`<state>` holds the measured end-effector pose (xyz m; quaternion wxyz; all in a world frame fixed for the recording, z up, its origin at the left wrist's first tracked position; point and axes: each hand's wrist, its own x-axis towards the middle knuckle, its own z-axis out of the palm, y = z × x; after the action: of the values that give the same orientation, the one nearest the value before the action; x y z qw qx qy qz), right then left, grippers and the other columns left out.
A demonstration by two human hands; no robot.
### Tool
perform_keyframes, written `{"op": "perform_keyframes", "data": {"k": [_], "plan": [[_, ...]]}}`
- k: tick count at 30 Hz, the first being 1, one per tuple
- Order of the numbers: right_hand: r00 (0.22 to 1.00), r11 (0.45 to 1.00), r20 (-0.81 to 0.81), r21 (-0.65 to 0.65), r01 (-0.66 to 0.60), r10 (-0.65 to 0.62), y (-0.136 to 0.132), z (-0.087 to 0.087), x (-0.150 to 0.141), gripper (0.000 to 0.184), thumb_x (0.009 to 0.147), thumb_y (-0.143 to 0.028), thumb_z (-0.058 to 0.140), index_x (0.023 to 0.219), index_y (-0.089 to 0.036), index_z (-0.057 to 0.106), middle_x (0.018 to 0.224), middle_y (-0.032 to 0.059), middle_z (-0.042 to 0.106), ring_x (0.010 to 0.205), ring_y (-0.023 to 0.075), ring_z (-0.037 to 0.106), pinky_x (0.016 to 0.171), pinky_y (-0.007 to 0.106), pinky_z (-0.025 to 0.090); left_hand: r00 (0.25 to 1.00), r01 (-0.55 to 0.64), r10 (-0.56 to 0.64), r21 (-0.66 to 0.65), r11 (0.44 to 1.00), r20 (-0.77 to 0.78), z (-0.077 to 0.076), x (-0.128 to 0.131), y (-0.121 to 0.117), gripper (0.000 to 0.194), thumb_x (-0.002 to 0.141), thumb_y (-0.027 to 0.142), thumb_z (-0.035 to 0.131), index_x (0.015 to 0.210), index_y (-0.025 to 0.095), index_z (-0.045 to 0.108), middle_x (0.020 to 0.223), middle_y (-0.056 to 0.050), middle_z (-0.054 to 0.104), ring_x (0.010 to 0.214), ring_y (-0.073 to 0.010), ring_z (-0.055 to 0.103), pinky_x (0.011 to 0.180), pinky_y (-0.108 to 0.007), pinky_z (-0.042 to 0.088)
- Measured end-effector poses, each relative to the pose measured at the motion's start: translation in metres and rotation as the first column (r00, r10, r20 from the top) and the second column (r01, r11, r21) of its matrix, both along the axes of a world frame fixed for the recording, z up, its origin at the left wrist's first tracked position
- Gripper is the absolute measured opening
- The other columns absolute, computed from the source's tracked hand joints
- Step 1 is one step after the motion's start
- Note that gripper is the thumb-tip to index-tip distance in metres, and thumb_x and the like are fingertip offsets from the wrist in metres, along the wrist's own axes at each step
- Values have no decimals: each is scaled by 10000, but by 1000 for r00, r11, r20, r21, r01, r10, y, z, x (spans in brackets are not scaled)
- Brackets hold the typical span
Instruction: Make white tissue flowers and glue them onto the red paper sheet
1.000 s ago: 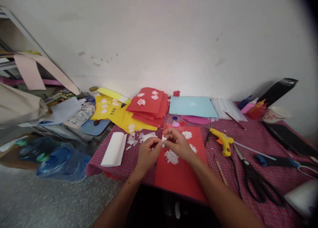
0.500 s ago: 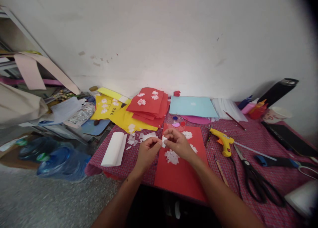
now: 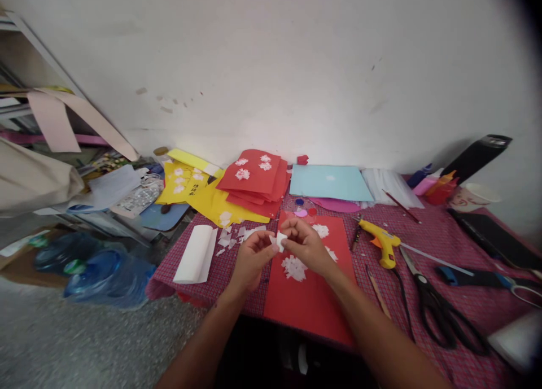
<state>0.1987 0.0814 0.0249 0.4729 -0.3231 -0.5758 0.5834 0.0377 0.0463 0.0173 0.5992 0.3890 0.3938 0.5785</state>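
Between the fingertips of both hands is a small piece of white paper [image 3: 280,241]. My left hand [image 3: 254,257] pinches its left side, and my right hand [image 3: 305,244] pinches its right side, above the red paper sheet [image 3: 305,304]. On that sheet sits a white paper flower [image 3: 293,268]. Two more white clusters lie farther up it, one partly hidden by my right hand. Left of my hands are torn white paper scraps [image 3: 228,237] and a folded white paper stack [image 3: 195,254].
Red sheets with white flowers [image 3: 254,177] are piled behind, beside yellow papers [image 3: 228,204] and a light blue sheet [image 3: 328,183]. To the right lie a yellow glue gun [image 3: 383,243] with its cord, black scissors [image 3: 440,307], a pencil [image 3: 401,205] and a black bottle [image 3: 483,157].
The white paper piece now shows wider between my fingertips. My left fingers have opened slightly around it, and the view has shifted a little.
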Motion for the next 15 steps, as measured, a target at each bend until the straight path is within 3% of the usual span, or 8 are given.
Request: {"op": "perform_keyframes", "data": {"k": [7, 15], "plan": [[1000, 1000, -29, -9, 11, -12, 1, -1, 2, 267, 793, -278, 714, 1007, -231, 562, 721, -42, 593, 575, 120, 530, 532, 245, 385, 991, -105, 107, 20, 994, -79, -6, -1, 2, 188, 773, 281, 744, 910, 179, 665, 785, 18, 648, 692, -104, 586, 688, -232, 471], [992, 1000, -125, -13, -4, 2, 4, -5, 8, 273, 805, -276, 715, 1031, -225, 571, 729, -41, 589, 583, 119, 517, 545, 244, 377, 972, -197, 206, 84, 977, -113, -6, -4, -1, 163, 815, 263, 707, 942, 177, 652, 736, 32, 616, 660, -89, 560, 656, -212, 442]]}}
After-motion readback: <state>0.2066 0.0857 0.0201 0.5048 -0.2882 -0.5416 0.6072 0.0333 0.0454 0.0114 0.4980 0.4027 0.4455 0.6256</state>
